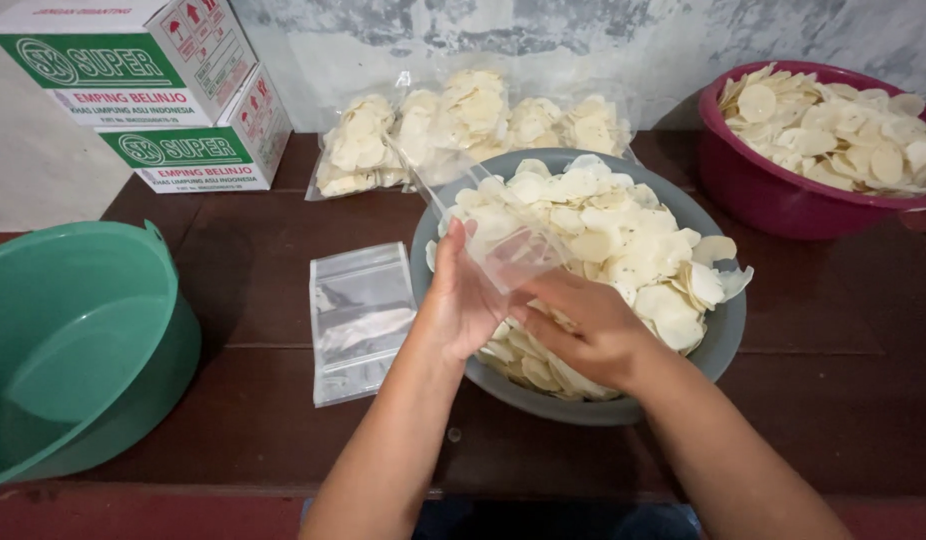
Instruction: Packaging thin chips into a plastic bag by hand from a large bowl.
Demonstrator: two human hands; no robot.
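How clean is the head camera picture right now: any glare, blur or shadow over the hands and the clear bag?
Head view: soft, even light; the left hand and right hand are fairly sharp, but the clear bag they hold is faint against the pale chips in the grey bowl; mild glare on the stack of empty bags; soft shadow beside the green tub; wide-angle bending at the edges.

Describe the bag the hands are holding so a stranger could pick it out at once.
Find the grey bowl of pale chips on the dark table. Above its near-left rim, both hands hold an open clear bag. Unlike the flat bags lying left, it is raised and open.
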